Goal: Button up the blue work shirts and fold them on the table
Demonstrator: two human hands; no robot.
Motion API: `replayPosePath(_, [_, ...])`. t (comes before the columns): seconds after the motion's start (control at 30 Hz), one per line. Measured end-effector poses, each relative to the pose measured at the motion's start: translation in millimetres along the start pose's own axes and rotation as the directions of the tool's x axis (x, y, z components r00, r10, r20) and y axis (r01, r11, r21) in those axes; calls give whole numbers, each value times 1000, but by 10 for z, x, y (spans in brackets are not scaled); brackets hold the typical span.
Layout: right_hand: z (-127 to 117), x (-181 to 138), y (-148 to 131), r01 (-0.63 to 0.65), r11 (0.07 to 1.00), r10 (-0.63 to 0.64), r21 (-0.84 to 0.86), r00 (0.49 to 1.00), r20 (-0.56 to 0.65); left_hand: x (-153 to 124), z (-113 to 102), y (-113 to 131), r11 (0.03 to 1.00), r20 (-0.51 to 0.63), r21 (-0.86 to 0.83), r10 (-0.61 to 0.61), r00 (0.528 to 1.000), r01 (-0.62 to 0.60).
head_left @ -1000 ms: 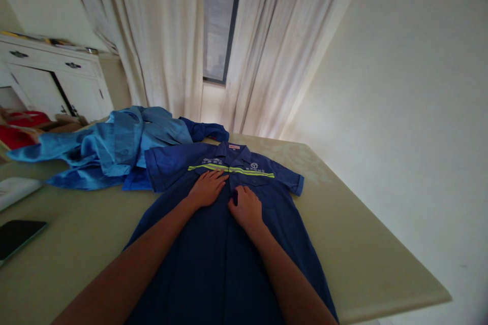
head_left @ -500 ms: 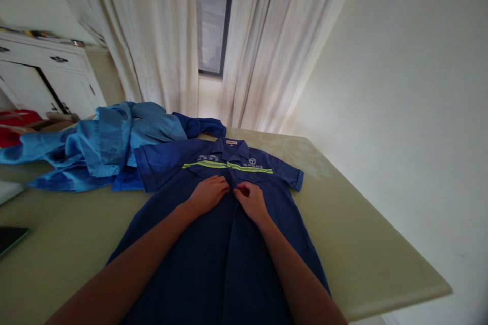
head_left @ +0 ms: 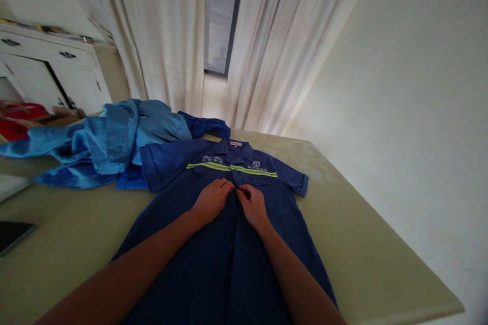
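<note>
A dark blue short-sleeved work shirt [head_left: 213, 264] lies spread front side up on the table, collar at the far end, with a yellow-and-silver reflective stripe across the chest. My left hand [head_left: 214, 200] is closed on the shirt's front placket just below the stripe, fingertips pinching the cloth. Close beside it on the right, my right hand [head_left: 252, 205] pinches the same front edge between thumb and forefinger. The two sets of fingertips nearly meet. Whether a button sits between them is too small to make out.
A heap of light blue garments [head_left: 122, 137] lies to the left, with a darker blue garment [head_left: 208, 126] behind. A phone [head_left: 14, 234] and a white object [head_left: 11, 186] rest at the table's left. Beyond are a red item [head_left: 23, 114] and a white cabinet [head_left: 57, 68]. A wall borders the right.
The view has shifted slightly, so everything sits a little further right. My hands have drawn a bit closer together at the placket and still pinch the shirt.
</note>
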State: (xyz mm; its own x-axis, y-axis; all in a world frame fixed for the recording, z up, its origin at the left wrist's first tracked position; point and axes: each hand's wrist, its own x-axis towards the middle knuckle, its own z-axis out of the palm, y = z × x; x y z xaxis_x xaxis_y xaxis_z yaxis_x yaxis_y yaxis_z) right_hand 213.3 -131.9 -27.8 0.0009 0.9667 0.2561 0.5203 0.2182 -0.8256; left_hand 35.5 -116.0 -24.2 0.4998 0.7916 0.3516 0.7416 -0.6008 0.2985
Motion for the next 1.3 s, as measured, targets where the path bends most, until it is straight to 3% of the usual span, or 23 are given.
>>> replayPosePath(0.2, [-7,29,104,-17,998,17,63,1000,-2,14,29,-15,997,-24,-57,41,999,-42])
replayPosePath(0.4, [-39,24,65,-9,996,8,93,1000,20,-3,-3,-10,985,-28,-174,8,1000,-13])
replayPosePath(0.57, [-91,23,8,-2,993,-10,117,995,102,-8,4,-6,990,-14,-140,8,1000,-10])
replayPosePath(0.7, [-89,1,3,-27,989,16,143,997,76,-7,29,-23,992,-3,-119,46,999,-46])
replayPosePath(0.93, [-65,6,59,33,998,-31,-48,998,49,-7,22,-21,992,14,-126,34,999,-32])
replayPosePath(1.3, [-36,-19,5,22,991,-23,-129,1000,-4,-6,11,-12,993,-4,-111,36,999,-36])
